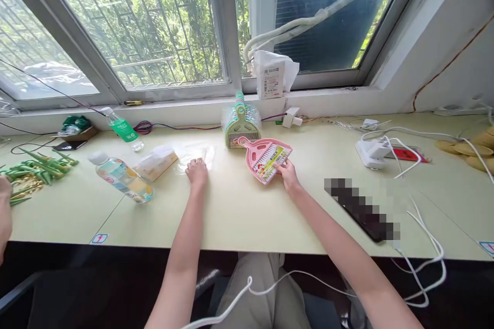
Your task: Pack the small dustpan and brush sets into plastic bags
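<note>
My right hand [289, 176] grips the edge of a pink mini dustpan [252, 157], which has a brush and a printed label card in it. The dustpan is tilted above the table, its handle toward the window. To the left, my left hand [197, 171] rests on the table with its fingers curled onto a clear plastic bag [209, 157]. Behind the pink dustpan stands a stack of green dustpans [241, 124] in clear wrapping, against the window wall.
Left are a patterned bottle [123, 177], a tissue pack [156, 163] and a green-labelled bottle [123, 129]. At far left, another person's hand [4, 211] is beside green artificial-looking leaves [42, 169]. Right are a dark, pixelated phone-like object [363, 211], a power strip [370, 154] and white cables [436, 252].
</note>
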Demonstrator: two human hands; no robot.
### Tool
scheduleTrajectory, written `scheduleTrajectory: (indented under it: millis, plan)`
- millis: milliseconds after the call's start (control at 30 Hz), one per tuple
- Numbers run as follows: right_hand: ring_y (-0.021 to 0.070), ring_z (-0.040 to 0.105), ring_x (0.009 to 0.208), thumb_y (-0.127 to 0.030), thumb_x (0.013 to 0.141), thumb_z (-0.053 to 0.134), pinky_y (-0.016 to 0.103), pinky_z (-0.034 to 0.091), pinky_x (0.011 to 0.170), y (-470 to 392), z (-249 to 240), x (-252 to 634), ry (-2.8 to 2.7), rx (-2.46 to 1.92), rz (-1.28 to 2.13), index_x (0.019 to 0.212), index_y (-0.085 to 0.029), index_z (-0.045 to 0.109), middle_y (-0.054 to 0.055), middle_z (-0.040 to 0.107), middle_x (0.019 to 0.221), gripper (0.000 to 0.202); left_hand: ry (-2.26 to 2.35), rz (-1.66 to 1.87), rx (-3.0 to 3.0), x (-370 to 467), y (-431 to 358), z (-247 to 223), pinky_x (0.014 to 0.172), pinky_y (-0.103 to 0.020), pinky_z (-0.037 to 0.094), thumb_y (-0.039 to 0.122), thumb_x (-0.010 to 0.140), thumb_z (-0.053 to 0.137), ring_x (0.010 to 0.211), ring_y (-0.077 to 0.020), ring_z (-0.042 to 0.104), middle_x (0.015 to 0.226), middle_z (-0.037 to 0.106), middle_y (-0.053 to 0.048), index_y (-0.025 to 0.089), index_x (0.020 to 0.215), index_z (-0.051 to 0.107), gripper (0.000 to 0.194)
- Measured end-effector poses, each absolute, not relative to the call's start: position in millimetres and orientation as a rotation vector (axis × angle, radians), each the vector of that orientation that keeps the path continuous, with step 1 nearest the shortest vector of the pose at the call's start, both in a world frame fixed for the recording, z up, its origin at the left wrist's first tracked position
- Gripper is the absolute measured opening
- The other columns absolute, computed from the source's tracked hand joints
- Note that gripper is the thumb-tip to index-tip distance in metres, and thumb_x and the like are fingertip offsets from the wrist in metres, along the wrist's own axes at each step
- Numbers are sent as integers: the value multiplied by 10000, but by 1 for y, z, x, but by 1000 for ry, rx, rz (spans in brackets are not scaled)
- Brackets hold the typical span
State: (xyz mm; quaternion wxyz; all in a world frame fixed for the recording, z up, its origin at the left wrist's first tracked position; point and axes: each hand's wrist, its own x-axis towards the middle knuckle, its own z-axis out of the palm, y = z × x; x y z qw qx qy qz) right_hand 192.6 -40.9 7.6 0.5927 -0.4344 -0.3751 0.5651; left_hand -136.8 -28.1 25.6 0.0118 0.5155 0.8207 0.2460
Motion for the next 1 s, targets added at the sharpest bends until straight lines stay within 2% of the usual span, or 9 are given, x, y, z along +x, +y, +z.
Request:
scheduleTrajectory:
  millis: [100,200,333,500,700,800,1000]
  plan:
    - [213,688,765,-373,614,760,365,582,655,-41,7,194,-907,-1014,1305,973,-225,537,52,705,957,448,2546,796,1609,-139,-27,27,938,-472,356,163,845,479,1123,-341,520,1162,610,-188,175,1152,624,339]
    - [216,691,765,-370,619,765,369,585,661,-42,9,194,-927,-1000,1326,980,-229,540,48,709,945,449,2509,901,1587,-138,-28,33,908,-440,377,251,874,487,1078,-332,562,1145,641,-173,195,1202,604,353]
    - [210,696,753,-365,617,776,372,584,682,-44,15,192,-959,-959,1392,1006,-229,551,39,714,932,470,2417,1237,1500,-130,-34,43,875,-419,393,309,909,440,1023,-318,599,1098,678,-148,219,1183,630,345]
    - [206,695,790,-388,630,777,357,577,702,-52,25,188,-1062,-875,1464,1031,-224,579,45,719,959,476,2304,1577,1648,-109,-46,60,964,-408,345,349,956,330,1032,-286,589,1110,676,-120,213,1217,607,405]
    - [224,697,810,-377,641,777,347,574,686,-57,31,185,-1123,-849,1532,1062,-221,601,56,730,943,483,2091,1521,1944,-87,-51,58,1032,-417,293,288,949,342,1127,-293,537,1109,667,-110,232,1224,614,391]
    - [220,697,808,-330,650,770,339,579,676,-55,25,184,-1073,-938,1507,1027,-207,606,57,730,931,429,1995,1531,1942,-77,-48,49,1002,-408,334,236,929,379,1096,-278,556,1098,675,-89,244,1201,622,365]
    - [210,698,848,-235,677,739,316,586,693,-51,15,185,-929,-1016,1462,946,-175,635,76,724,994,295,2043,1445,2132,-62,-46,38,904,-388,417,206,940,353,991,-250,596,1057,687,-103,179,1223,602,378]
